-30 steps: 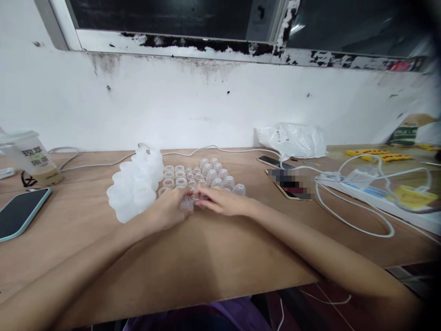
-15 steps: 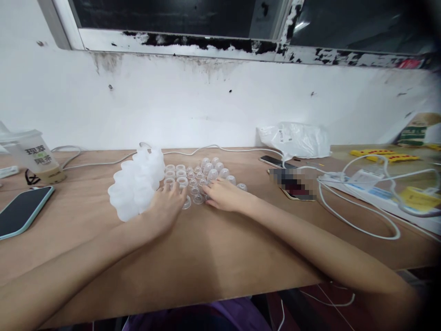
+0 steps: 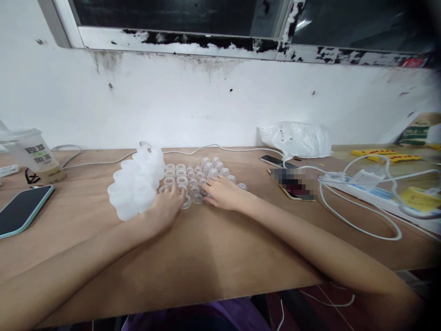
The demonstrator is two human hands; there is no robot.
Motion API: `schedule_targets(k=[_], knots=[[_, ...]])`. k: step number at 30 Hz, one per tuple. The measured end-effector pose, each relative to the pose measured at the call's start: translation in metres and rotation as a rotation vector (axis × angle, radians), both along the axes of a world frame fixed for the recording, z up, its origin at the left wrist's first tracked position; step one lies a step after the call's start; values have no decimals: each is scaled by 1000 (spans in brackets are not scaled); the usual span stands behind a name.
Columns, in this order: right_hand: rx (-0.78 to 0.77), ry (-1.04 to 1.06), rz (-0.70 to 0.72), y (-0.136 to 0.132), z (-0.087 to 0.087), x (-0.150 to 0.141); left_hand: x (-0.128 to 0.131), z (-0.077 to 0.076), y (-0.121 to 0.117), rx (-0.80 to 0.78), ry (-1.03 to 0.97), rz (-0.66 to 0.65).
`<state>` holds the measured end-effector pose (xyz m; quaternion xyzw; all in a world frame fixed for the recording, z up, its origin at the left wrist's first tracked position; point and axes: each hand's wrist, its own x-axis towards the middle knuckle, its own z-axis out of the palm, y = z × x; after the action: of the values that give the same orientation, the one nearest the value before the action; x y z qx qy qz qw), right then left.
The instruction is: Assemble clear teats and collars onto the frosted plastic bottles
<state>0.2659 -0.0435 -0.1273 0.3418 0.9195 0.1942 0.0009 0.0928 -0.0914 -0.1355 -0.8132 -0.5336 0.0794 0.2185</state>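
Note:
My left hand (image 3: 168, 202) rests low over the near end of two columns of clear plastic rings (image 3: 181, 174), fingers apart and slightly bent; its fingertips touch or hover by the nearest ones. My right hand (image 3: 224, 191) lies across the near part of several small clear cups (image 3: 198, 198), with thumb and fingers apart and nothing visibly held. Beyond and beside that hand sit rows of clear domes (image 3: 216, 161); it covers some of them. Left of the rings stand frosted white scalloped cups (image 3: 131, 188) in close rows, next to my left hand.
A drink cup (image 3: 43, 158) and a phone (image 3: 25, 209) are at the left. Toward the right lie a white plastic bag (image 3: 296, 139), more phones (image 3: 298, 186), a power strip (image 3: 382, 197) and looping white cables (image 3: 361, 234). The table's front edge (image 3: 206, 299) runs close to me.
My hands stay in nearly the same places. The left fingers have shifted slightly and look closer together; the right hand has barely moved. The rows of plastic pieces look unchanged.

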Motion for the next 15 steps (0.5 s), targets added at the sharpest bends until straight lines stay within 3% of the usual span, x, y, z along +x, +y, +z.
schedule_targets(k=[4,6,9,11,12,14,15], knots=[[62,180,-12,-14,11,-4,-1,25,-23,64,-119,-38],[53,360,6,-28,15,-9,-16,47,-34,165,-343,-103],[-109,592,104,-52,10,-22,-62,73,-29,488,-792,-16],[-207,617,209,-68,1,-37,-101,75,-8,733,-1020,62],[-225,575,302,-74,-5,-46,-119,70,6,751,-1110,136],[-192,428,590,-82,-15,-66,-143,55,32,542,-1170,316],[-174,323,748,-83,-19,-78,-148,46,43,426,-1050,316]])
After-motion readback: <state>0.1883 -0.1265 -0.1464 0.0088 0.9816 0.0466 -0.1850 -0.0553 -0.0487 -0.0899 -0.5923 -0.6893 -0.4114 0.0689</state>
